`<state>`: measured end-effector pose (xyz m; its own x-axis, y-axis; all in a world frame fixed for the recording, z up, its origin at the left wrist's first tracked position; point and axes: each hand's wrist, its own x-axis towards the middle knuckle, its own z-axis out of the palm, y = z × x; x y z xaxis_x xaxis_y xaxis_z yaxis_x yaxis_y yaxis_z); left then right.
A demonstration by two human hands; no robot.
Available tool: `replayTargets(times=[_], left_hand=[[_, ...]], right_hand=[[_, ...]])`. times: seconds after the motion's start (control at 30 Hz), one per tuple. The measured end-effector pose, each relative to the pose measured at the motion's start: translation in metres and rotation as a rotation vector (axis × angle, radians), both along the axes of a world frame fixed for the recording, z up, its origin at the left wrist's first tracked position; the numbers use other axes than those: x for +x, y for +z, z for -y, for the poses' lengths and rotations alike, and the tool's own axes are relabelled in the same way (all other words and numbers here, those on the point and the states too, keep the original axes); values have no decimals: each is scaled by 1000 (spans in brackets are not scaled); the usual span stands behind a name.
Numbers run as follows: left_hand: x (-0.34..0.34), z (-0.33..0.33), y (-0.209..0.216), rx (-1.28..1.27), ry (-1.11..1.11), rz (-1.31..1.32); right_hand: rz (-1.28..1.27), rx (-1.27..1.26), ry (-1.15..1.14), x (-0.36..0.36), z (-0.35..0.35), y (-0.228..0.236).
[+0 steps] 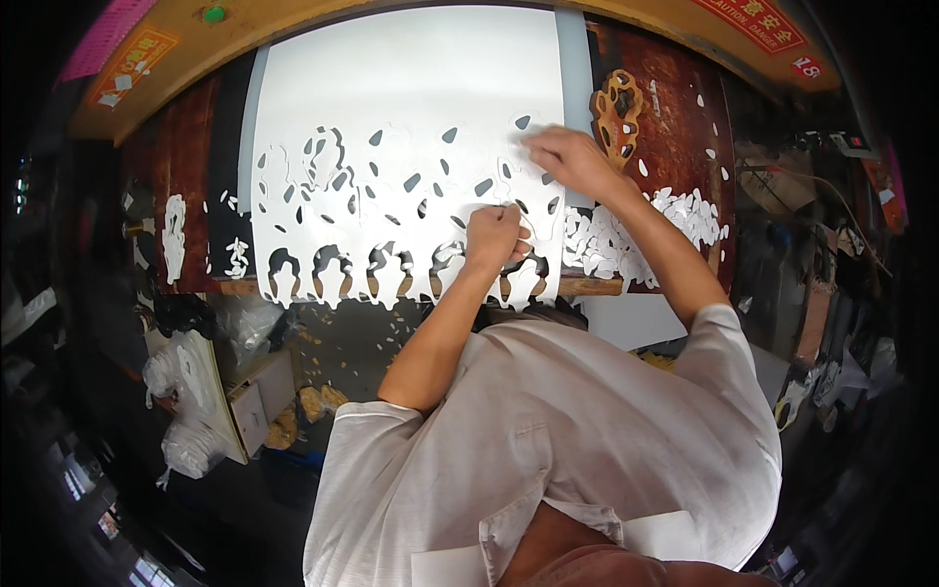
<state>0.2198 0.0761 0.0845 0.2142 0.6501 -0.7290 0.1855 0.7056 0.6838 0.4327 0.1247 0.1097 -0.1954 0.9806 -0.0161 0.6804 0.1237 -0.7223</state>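
Observation:
A wide white sheet (416, 73) lies across the bench, its near half pierced by small drop-shaped holes and larger cut outlines. Along its near edge, ragged cut-out shapes hang over the bench front. My left hand (494, 235) is closed low over the sheet's right part, fingers curled; what they grip is hidden. Farther right, my right hand (569, 158) reaches over the sheet's right edge, its fingertips pointing left and blurred by motion. Just beyond that hand, a tan cutting die (617, 110) with several openings rests on the reddish-brown board.
Small white offcuts (685, 220) are heaped on the right of the bench, with a few more (237, 256) at the left. A narrow stack of white cut pieces (174, 238) stands far left. A yellow machine beam (186, 49) spans the back. Plastic bags (186, 391) sit below left.

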Motion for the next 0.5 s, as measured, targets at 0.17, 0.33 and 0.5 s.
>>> replayTargets(times=[0.17,0.33,0.5], left_hand=[[-19,-11,12,456,-165,-295],[-15,-33,5,978,-175,-369],[13,-95,-14,1458,-350,-407]], right_hand=[[204,-44,71,-20,-28,-46],[158,-33,3,-12,-24,-42],[85,-73,58,-1,-31,-39]])
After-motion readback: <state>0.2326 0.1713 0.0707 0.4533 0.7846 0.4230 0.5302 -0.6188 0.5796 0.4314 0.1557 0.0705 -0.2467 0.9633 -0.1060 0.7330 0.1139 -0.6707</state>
